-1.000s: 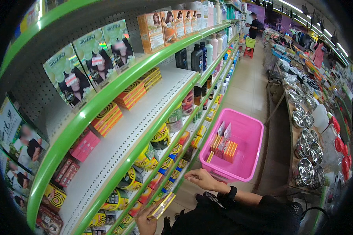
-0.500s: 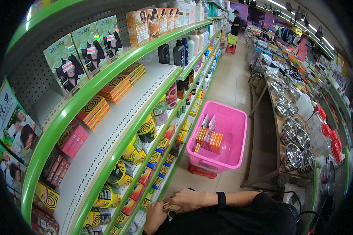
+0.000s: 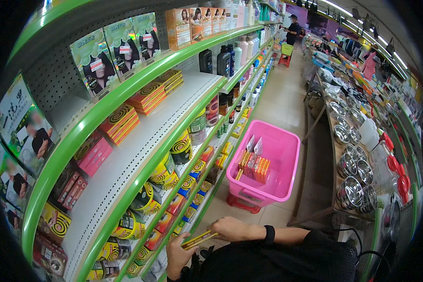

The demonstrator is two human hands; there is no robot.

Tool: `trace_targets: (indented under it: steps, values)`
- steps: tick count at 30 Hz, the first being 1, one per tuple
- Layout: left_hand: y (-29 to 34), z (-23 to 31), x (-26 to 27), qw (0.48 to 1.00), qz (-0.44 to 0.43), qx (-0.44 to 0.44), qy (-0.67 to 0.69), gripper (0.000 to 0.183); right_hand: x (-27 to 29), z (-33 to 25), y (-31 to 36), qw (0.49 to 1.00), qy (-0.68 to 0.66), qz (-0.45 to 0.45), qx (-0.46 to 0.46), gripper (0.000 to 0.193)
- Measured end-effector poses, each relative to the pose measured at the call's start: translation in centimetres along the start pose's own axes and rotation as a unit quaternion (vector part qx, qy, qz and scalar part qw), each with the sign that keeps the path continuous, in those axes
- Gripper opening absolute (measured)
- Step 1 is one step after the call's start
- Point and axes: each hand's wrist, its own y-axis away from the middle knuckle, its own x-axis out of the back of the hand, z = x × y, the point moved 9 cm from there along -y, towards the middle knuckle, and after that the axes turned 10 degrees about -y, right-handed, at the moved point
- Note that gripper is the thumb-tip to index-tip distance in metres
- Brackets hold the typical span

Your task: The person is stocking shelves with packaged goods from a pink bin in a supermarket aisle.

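Note:
A thin flat yellow box [image 3: 199, 240] is held edge-up between my two hands, low in the view and close to my body. My left hand [image 3: 177, 257] grips its left end, the fingers behind and the thumb along it. At the other end, my right hand [image 3: 234, 230] has its fingers closed on the box; a dark band circles that wrist. Just beyond my hands stands a pink plastic tub [image 3: 286, 188], raised on a red stool [image 3: 243, 204]. Inside it, several orange-and-yellow boxes [image 3: 256, 168] stand in a row at the left, with two pale cards [image 3: 254, 144] behind them.
On my left, a green-edged shelf [image 3: 141, 136] carries flat spiral-patterned boxes [image 3: 120, 123], hair dye boxes [image 3: 178, 28] and yellow tubs [image 3: 129, 224]. To the right, a table holds steel bowls [image 3: 351, 190] and red-lidded containers [image 3: 402, 181]. Farther down the aisle stands a person [image 3: 293, 30].
My hands have come up a little and farther apart, so more of the yellow box shows between them. The whole view has shifted slightly.

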Motion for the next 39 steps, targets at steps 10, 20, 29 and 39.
trace_targets:
  steps: [10,20,29,39]
  values:
    - [0.2,-3.0,-0.2,0.93,0.114,0.039,0.347,0.057,4.8,-0.2,0.3,0.969,-0.229,0.096,0.013,0.03]
    - [0.3,-4.4,-1.3,0.899,0.064,0.119,0.416,0.03,3.8,-1.5,-0.5,0.965,-0.262,-0.01,0.028,0.039]
    - [-0.3,-2.1,-1.5,0.97,0.019,0.013,0.242,0.033,-0.9,-0.6,-1.6,0.973,-0.215,-0.082,0.019,0.033]
    - [-0.6,-2.4,2.4,0.984,0.101,-0.021,0.147,0.049,6.7,3.0,2.0,0.964,-0.223,0.129,-0.066,0.025]
